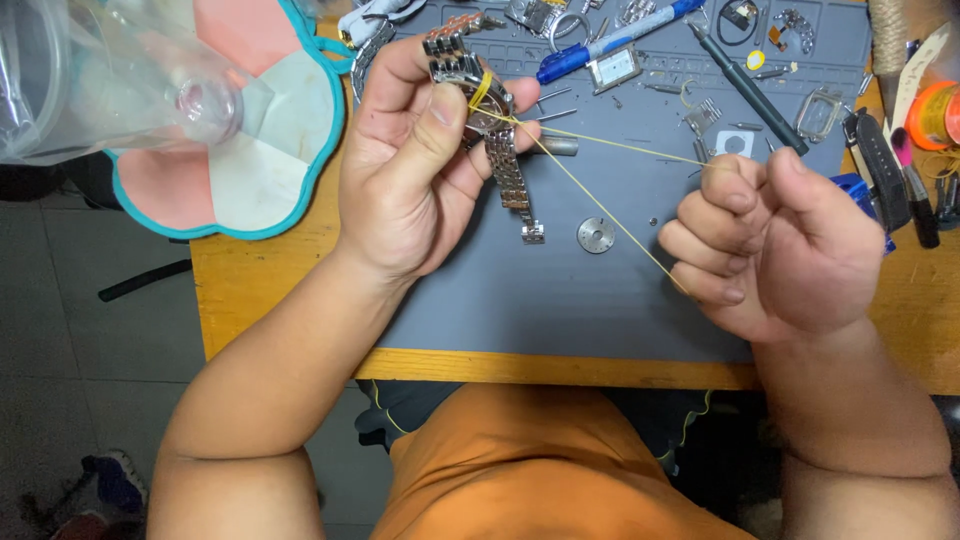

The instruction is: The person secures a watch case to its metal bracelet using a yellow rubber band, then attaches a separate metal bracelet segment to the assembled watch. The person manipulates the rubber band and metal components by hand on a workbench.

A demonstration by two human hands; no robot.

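Watch (487, 110) in left hand (410, 175), yellow band (600, 200) stretched from it to right hand (775, 245), over grey mat (560, 290).

Watch held above the mat's upper left, bracelet hanging down toward a small steel disc (596, 235). Left hand closed on the case, thumb pressing its face, band looped round the case. Band's two strands run down and right from the watch, long axis slanting toward the right hand, which lies lower and well apart. Right hand fisted, fingers curled shut on the band ends, knuckles facing left. Blue pen (610, 42) and loose parts lie beyond.
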